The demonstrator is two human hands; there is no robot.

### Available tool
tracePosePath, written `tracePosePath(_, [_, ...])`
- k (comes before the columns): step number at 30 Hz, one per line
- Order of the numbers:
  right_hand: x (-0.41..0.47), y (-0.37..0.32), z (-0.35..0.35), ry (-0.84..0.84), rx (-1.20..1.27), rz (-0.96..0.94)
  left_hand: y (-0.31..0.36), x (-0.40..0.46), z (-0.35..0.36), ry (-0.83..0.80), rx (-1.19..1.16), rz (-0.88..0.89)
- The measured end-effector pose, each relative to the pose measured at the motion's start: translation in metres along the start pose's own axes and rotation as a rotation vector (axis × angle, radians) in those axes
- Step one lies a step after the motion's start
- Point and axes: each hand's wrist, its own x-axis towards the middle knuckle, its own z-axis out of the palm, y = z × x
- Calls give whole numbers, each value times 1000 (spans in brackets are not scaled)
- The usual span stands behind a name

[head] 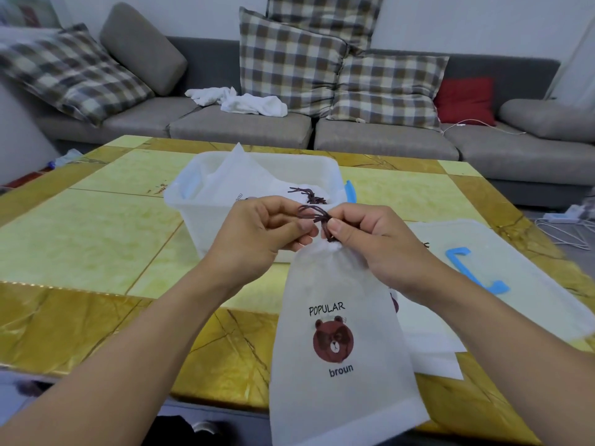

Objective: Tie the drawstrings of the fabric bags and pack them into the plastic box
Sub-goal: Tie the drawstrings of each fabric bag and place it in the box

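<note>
plastic box (206,217): tied bags (244,181) inside | left hand (257,233), right hand (370,239): pinching drawstring (314,214)

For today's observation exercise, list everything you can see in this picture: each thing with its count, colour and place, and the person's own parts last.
held fabric bag: one, white with brown bear print, hanging in front of the table edge
drawstring: one, dark brown, pinched at the bag's gathered neck
plastic box: one, translucent white, table centre, with at least one bag inside
box lid: one, translucent with blue clips, table right
flat bags: white, count unclear, under the lid
table: one, yellow and gold
sofa: one, grey, behind the table
checked cushions: four, brown and cream, on the sofa
red cushion: one, sofa right
white cloth: crumpled, on the sofa seat
left hand: fingers pinching the drawstring
right hand: fingers pinching the drawstring
</note>
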Motion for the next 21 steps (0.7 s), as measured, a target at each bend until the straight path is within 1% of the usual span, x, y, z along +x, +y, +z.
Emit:
tracePosePath(3, [1, 0, 1, -2, 30, -6, -3, 1, 4, 44, 64, 45])
tracePosePath(5, [2, 3, 3, -1, -1, -15, -7, 0, 7, 74, 171, 107])
tracePosePath(8, [4, 8, 4, 35, -78, -26, -13, -1, 12, 171, 332, 178])
tracePosePath(10, [3, 8, 6, 68, -156, -36, -13, -1, 15, 182, 315, 149])
tracePosePath(12, [3, 8, 8, 95, -234, -33, -9, -4, 17, 126, 214, 45])
tracePosePath(14, [4, 10, 10, 105, -251, -8, -5, -8, 20, 69, 126, -14])
tracePosePath(16, [6, 11, 9, 92, -176, 29, -5, -10, 22, 75, 89, -25])
tracePosePath(19, [6, 9, 10, 68, 29, 124, -8, -7, 18, 127, 31, -33])
tracePosePath(21, [5, 10, 11, 53, 88, 185, -11, -4, 15, 138, 129, 1])
